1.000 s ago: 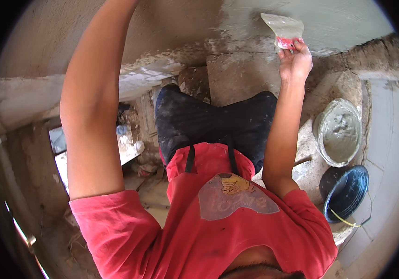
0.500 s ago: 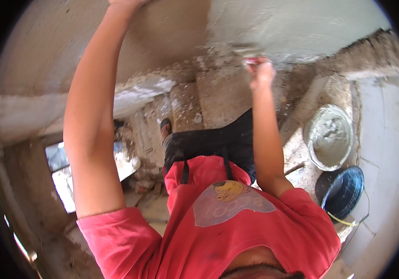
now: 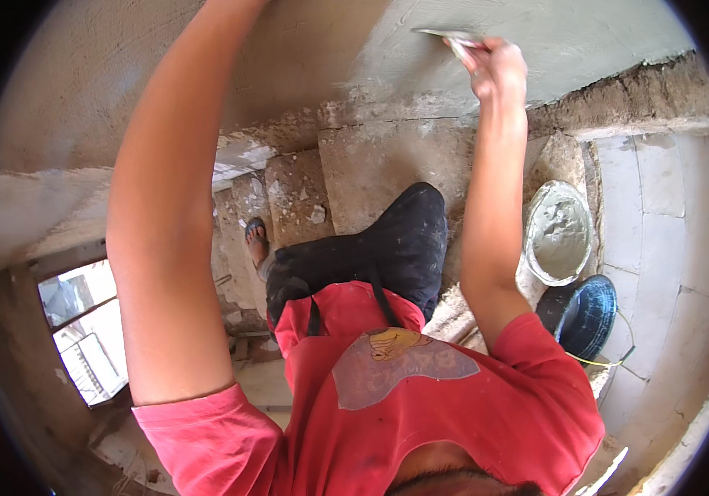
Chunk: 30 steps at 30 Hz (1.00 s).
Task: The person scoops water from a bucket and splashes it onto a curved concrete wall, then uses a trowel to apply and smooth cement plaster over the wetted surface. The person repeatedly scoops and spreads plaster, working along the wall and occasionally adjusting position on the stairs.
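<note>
My right hand [image 3: 499, 68] is closed around a plastering trowel [image 3: 445, 35], held up against the wall. Its thin blade, smeared with grey plaster, points left and is seen edge-on, close to the wet grey plaster [image 3: 569, 45]. Left of that coat, the wall [image 3: 297, 66] is browner and rougher. My left forearm [image 3: 177, 165] reaches up past the top edge of the picture, so the hand itself is cut off. Down to the right stands a bucket of wet grey plaster [image 3: 559, 236].
Beside the plaster bucket a dark bucket [image 3: 582, 318] with a yellowish handle leans over. Pale tiles [image 3: 644, 223] cover the floor at right. Rubble and plaster crumbs [image 3: 317, 213] lie along the wall's foot near my sandalled foot [image 3: 255, 236]. A bright window opening [image 3: 90, 331] is at left.
My right hand has moved the trowel up and right, from the plaster's lower edge onto the coat. My left hand has slipped out past the top edge. The view has shifted slightly.
</note>
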Tool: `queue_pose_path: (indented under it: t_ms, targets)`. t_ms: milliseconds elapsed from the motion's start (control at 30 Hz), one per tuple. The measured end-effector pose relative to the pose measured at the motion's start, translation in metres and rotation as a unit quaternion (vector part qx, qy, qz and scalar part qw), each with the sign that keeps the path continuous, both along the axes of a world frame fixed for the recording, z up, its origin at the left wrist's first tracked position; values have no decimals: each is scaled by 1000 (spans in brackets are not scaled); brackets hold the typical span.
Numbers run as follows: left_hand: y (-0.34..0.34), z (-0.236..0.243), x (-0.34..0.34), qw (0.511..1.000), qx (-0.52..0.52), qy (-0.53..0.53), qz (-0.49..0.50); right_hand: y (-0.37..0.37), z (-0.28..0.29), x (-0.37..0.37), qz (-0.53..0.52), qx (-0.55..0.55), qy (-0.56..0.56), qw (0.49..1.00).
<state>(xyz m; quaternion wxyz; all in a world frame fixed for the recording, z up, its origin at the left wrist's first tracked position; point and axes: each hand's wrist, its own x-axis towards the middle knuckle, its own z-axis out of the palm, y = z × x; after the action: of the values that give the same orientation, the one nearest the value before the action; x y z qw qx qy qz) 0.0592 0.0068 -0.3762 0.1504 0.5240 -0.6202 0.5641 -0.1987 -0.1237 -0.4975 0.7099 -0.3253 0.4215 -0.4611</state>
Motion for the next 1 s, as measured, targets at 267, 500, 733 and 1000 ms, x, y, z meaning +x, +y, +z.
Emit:
queue_pose_path:
  t_ms: [267, 500, 733, 1000]
  targets:
    - [7, 5, -3, 999, 32, 19, 15, 62, -145, 3, -55, 80, 192, 977]
    - [1, 7, 0, 998, 13, -8, 63, 24, -141, 45, -160, 89, 55, 981]
    - [-4, -3, 11, 997, 14, -1, 75, 12, -20, 19, -163, -40, 30, 985]
    - [1, -1, 14, 999, 23, 21, 40, 12, 116, 19, -164, -201, 46, 965]
